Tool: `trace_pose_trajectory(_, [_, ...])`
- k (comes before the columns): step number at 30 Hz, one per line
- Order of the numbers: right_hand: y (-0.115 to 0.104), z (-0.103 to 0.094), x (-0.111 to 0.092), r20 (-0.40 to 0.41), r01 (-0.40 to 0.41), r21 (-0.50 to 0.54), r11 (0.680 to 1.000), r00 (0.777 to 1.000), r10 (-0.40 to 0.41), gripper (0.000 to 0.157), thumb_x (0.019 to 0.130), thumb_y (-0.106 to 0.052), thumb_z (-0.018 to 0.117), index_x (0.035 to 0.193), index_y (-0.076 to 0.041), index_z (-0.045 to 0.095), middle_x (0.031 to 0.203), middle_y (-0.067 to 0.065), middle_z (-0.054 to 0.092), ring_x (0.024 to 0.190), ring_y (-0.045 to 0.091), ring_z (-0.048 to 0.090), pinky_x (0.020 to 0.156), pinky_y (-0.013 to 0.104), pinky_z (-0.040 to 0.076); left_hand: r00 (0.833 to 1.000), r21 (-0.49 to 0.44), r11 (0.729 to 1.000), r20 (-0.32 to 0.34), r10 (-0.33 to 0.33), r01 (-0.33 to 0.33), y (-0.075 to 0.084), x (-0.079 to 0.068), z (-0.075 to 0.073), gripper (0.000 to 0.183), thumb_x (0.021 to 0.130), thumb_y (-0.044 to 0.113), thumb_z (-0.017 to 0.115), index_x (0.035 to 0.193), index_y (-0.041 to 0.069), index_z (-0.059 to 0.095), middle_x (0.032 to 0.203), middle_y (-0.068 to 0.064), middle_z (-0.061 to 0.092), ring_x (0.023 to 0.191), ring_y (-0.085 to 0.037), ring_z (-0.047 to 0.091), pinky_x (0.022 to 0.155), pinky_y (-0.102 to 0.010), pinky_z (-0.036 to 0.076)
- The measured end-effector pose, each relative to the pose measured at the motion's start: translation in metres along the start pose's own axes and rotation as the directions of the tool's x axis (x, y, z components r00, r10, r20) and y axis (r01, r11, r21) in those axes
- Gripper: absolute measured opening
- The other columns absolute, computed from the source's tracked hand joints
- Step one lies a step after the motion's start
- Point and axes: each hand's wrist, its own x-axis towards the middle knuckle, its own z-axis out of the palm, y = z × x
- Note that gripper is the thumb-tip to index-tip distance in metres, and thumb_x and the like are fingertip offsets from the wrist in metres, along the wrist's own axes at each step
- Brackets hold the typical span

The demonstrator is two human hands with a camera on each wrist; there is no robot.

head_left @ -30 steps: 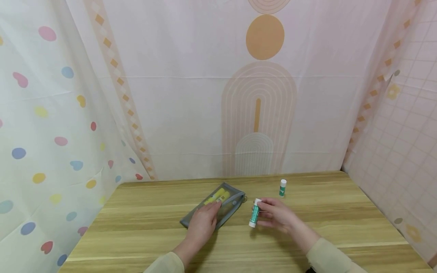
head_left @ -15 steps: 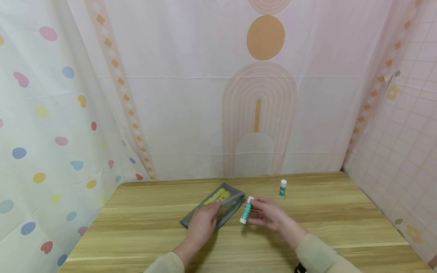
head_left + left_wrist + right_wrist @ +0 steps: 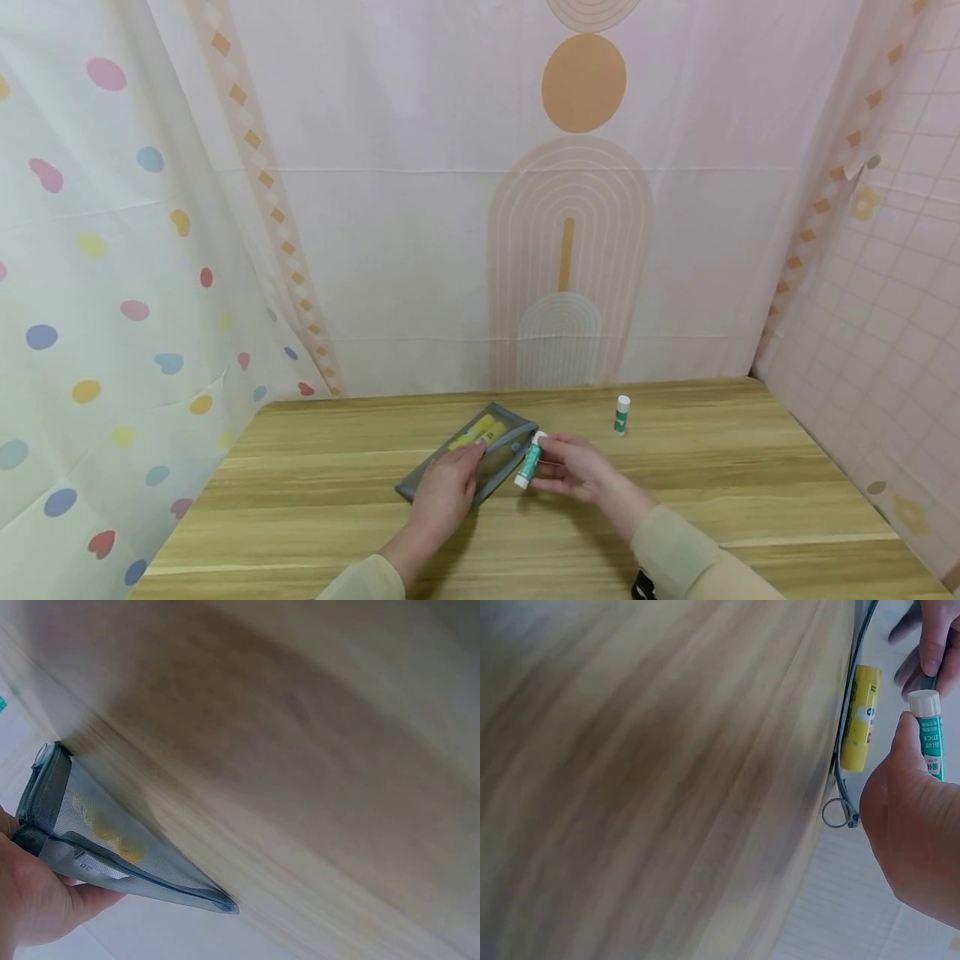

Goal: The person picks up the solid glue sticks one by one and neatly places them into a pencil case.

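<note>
- Patterned cloths (image 3: 390, 250): hung well beyond the fingers of both your hands; the one to your left carries coloured spots, the one to your right a grid.
- Wooden table (image 3: 300, 500): the striped surface beneath your fingers.
- Pale sleeves (image 3: 675, 546): one on each of your forearms, behind the fingers.
- Grey mesh pouch (image 3: 510, 417): lies aslant on the table in the fingers of your left hand, its mouth towards the fingers of your right.
- Left hand (image 3: 445, 487): your fingers and thumb are narrow, pinching the rim of the pouch.
- Right hand (image 3: 577, 471): your fingers and thumb hold a glue stick, the thumb just by the lower edge of its cap.
- Yellow sticks (image 3: 474, 430): inside the pouch, just beyond the fingertips of your left hand, seen through the mesh.
- Held glue stick (image 3: 529, 462): green with white ends, tilted in the fingers of your right hand, at the pouch's mouth; you cannot tell whether the two touch.
- Standing glue stick (image 3: 622, 415): green and white-capped, upright on the table, beyond and to the right of your right fingers, apart from them.
- Ring (image 3: 824, 816): at the pouch's corner, near your right fingers.
</note>
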Motion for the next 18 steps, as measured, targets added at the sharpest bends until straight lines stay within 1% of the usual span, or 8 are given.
trace_pose_trajectory(4, [0.001,0.003,0.002,-0.010,0.000,0.025,1.000,1.000,0.000,0.029,0.104,-0.013,0.049,0.123,0.008,0.047,0.097,0.011,0.062,0.089,0.021,0.065,0.087,0.045,0.056,0.999,-0.011,0.999,-0.037,0.036,-0.037,-0.001,0.000,0.001,0.043,0.079,-0.012,0.071,0.120,0.001,0.069,0.111,-0.014,0.071,0.101,-0.033,0.068,0.086,-0.047,0.056])
trace_pose_trajectory(5, [0.001,0.004,0.003,-0.017,-0.001,0.028,1.000,1.000,0.002,0.028,0.104,-0.013,0.050,0.122,0.008,0.047,0.096,0.011,0.062,0.089,0.021,0.064,0.087,0.045,0.056,0.998,-0.009,0.999,-0.041,0.039,-0.039,-0.001,-0.001,0.002,0.042,0.079,-0.012,0.071,0.119,0.001,0.069,0.110,-0.014,0.071,0.101,-0.033,0.068,0.086,-0.046,0.056])
trace_pose_trajectory(12, [0.003,0.012,0.008,-0.045,0.001,0.028,1.000,0.999,0.000,0.026,0.104,-0.012,0.050,0.119,0.008,0.048,0.094,0.012,0.062,0.088,0.022,0.064,0.086,0.046,0.057,0.999,-0.008,1.000,-0.040,0.022,-0.023,-0.002,-0.001,0.003,0.039,0.083,-0.009,0.070,0.120,0.001,0.068,0.110,-0.014,0.071,0.101,-0.032,0.068,0.086,-0.045,0.056])
trace_pose_trajectory(18, [0.007,0.018,0.012,-0.077,-0.009,0.037,0.999,0.997,0.012,0.020,0.103,-0.011,0.050,0.114,0.006,0.046,0.091,0.011,0.060,0.085,0.023,0.063,0.085,0.047,0.057,0.998,-0.004,1.000,-0.058,0.028,-0.028,-0.003,0.000,0.003,0.036,0.084,-0.008,0.071,0.119,0.001,0.069,0.108,-0.014,0.072,0.100,-0.031,0.069,0.084,-0.045,0.057])
